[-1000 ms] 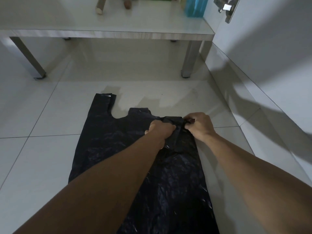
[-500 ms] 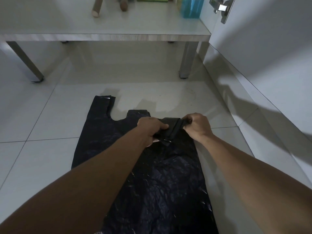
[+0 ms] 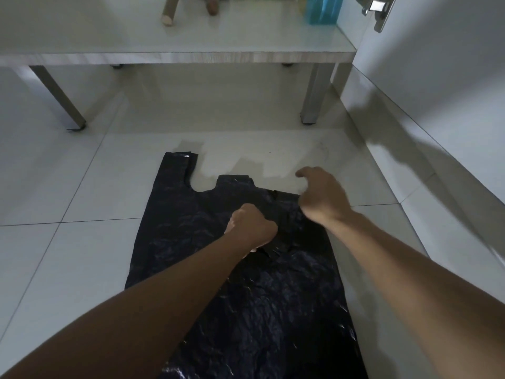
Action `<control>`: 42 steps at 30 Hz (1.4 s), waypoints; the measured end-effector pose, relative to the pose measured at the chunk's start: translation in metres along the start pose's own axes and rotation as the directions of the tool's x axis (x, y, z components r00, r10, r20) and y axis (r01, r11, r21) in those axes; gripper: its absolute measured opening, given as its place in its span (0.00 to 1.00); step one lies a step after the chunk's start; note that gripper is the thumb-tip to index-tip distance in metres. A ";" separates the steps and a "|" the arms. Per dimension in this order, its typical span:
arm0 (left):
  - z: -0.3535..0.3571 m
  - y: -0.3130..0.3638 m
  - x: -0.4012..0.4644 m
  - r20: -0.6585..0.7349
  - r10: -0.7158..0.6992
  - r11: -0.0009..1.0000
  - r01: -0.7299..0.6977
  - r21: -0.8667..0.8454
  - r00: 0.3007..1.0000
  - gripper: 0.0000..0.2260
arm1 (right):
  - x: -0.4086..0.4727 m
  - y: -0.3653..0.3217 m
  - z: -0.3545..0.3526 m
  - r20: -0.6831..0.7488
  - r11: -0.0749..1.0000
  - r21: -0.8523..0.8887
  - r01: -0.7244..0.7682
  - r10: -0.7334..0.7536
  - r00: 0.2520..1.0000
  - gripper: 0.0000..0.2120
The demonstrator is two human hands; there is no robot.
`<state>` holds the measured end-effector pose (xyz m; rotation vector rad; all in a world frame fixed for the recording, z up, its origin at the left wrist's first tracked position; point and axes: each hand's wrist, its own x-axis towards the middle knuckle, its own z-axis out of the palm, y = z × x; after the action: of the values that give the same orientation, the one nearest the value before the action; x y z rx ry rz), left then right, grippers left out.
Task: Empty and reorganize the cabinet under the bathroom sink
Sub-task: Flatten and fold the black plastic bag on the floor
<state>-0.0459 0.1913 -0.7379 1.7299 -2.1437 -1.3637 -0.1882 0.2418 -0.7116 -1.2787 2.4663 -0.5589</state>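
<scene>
Head cam: black plastic bag [image 3: 246, 310] lies flat on floor tiles [image 3: 68, 269] in front of us. Our left hand [image 3: 252, 228] fisted tight on folded bag handle, right hand [image 3: 321, 195] loose, half-open, holding nothing, hovering at bag's top edge.

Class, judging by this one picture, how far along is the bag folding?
Done: the black plastic bag lies flat on the floor tiles. In hand: the left hand pins its folded-down right handle; the right hand hovers open. Left: the other handle lies unfolded.
</scene>
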 end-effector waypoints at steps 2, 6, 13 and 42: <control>-0.009 -0.003 0.000 -0.054 0.011 0.997 -0.007 0.075 0.998 0.07 | -0.011 -0.018 0.020 0.030 0.994 -0.074 0.078 -0.076 0.997 0.27; -0.041 -0.013 0.010 -0.290 -0.008 0.994 0.040 0.106 0.957 0.14 | -0.014 -0.016 0.065 0.134 0.949 -0.305 0.080 -0.040 0.990 0.35; -0.104 -0.049 0.058 -0.510 -0.059 0.977 0.155 0.146 0.858 0.22 | -0.023 0.005 0.098 0.107 0.929 -0.365 0.061 -0.023 0.994 0.46; -0.174 -0.056 0.096 -0.069 -0.168 0.872 0.116 -0.476 0.983 0.15 | -0.023 0.005 0.107 -0.029 0.885 -0.465 0.030 -0.049 0.998 0.48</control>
<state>0.0568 0.0139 -0.7128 1.7302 -1.4811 -1.6142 -0.1322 0.2428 -0.8058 -1.4972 2.7136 0.0132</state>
